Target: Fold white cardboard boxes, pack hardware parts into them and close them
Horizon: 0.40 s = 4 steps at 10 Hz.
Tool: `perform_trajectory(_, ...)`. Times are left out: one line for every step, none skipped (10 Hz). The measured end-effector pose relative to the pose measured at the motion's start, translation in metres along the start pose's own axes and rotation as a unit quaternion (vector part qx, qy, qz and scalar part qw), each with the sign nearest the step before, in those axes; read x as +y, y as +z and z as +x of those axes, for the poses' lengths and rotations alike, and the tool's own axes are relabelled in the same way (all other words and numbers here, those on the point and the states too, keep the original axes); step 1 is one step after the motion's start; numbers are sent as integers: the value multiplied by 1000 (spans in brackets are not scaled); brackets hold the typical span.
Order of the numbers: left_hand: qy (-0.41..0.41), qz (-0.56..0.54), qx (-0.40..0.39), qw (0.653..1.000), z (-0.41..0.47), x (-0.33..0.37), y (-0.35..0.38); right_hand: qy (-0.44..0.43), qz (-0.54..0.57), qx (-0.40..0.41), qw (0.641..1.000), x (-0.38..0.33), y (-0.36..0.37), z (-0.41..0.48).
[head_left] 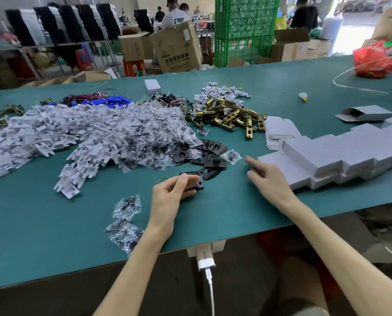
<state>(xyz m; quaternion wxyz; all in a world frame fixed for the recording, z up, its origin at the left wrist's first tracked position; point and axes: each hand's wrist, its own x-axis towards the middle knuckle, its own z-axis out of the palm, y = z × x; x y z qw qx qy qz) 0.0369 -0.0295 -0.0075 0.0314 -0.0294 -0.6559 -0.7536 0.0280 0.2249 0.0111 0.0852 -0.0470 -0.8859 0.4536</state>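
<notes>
- Screw bags: loose, near the desk edge.
- Left hand: fingers curled round one black plate; best lifted singly, clear of neighbouring plates.
- Right hand: loosely spread, empty, just beside the stacked white boxes; probably should take one box.
- Brass latches: heap farther back.

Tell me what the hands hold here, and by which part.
Left hand pinches a black plate by its left end; right hand holds nothing.
</notes>
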Motion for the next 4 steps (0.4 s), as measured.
perform_trajectory(-1, -2, 0, 1000, 1, -2, -2, 10, 22, -42, 999, 5, -10, 7)
perform_trajectory(-2, -13, 4, 1000, 1, -2, -3, 7, 39, -56, 998, 6, -10, 11)
perform_trajectory(5, -37, 13, 999, 0, -1, -3, -4, 62, -52, 997, 3, -9, 10)
perform_trajectory(-4, -53, 23, 998, 1, 7, 0, -40, 96, -44, 994, -14, -8, 0)
